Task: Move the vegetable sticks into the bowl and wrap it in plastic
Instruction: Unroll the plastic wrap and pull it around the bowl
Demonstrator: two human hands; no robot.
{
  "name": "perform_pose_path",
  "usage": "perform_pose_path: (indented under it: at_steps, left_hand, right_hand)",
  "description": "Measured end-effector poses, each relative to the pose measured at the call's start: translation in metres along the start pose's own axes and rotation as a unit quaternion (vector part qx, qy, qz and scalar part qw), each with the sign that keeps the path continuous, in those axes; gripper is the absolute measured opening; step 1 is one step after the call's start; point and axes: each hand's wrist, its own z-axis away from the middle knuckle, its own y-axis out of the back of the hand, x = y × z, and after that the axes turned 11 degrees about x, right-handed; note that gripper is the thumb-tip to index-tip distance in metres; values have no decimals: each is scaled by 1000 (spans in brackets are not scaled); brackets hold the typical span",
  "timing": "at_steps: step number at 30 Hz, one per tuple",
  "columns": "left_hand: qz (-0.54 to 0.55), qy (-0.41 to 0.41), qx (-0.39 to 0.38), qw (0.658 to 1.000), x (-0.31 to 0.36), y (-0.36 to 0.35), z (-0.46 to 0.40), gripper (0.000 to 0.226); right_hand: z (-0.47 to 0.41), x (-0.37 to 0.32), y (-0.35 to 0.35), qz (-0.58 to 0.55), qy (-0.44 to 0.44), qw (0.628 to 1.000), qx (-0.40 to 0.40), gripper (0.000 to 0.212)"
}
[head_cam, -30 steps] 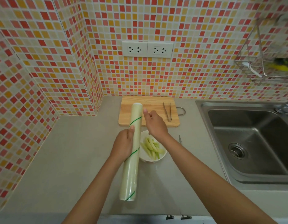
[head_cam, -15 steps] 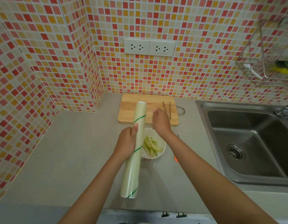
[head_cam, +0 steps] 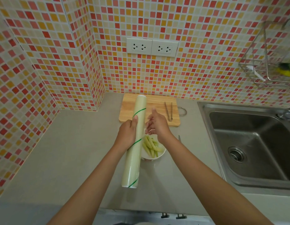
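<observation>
The right hand has come off the roll with fingers now spread and empty just beside the left hand, whose grip holds the roll over the bowl of sticks, so wrapping is only starting.

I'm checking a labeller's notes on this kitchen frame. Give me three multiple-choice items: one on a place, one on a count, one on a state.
1. Where do the tongs lie?
A. in the sink
B. on the cutting board
C. in the bowl

2. How many wall sockets show?
A. one
B. two
C. four

3. The roll of plastic wrap is:
A. gripped by the left hand
B. lying on the counter
C. standing in the rack

Answers: B, they rest on the wood; B, two plates sit side by side; A, thumb and fingers curl round it.
</observation>
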Motion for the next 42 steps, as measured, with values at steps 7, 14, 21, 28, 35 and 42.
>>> perform_pose_path:
  at_steps: [7, 14, 21, 28, 35, 42]
  left_hand:
    - [17, 12, -4, 1000, -1, 0, -10, 62]
    - [17, 10, 11, 1000, 5, -3, -15, 61]
    - [11, 19, 7, 1000, 4, -4, -24, 56]
    - [8, 30, 3, 1000, 3, -4, -35, 57]
    - [23, 31, 0, 999, 5, -6, -41, 58]
    - [41, 53, -3, 998, 8, 0, -48, 58]
  right_hand:
    - [3, 6, -1, 13, 39, 999, 14, 36]
    - [17, 19, -10, 65, 72, 995, 0, 44]
    - [19, 24, 0, 75, 86, 993, 19, 46]
    - [26, 34, -1, 106, 115, 988, -16, 41]
    - [37, 37, 2, 117, 76, 990, -22, 46]
    - [43, 39, 12, 83, 94, 992, -16, 42]
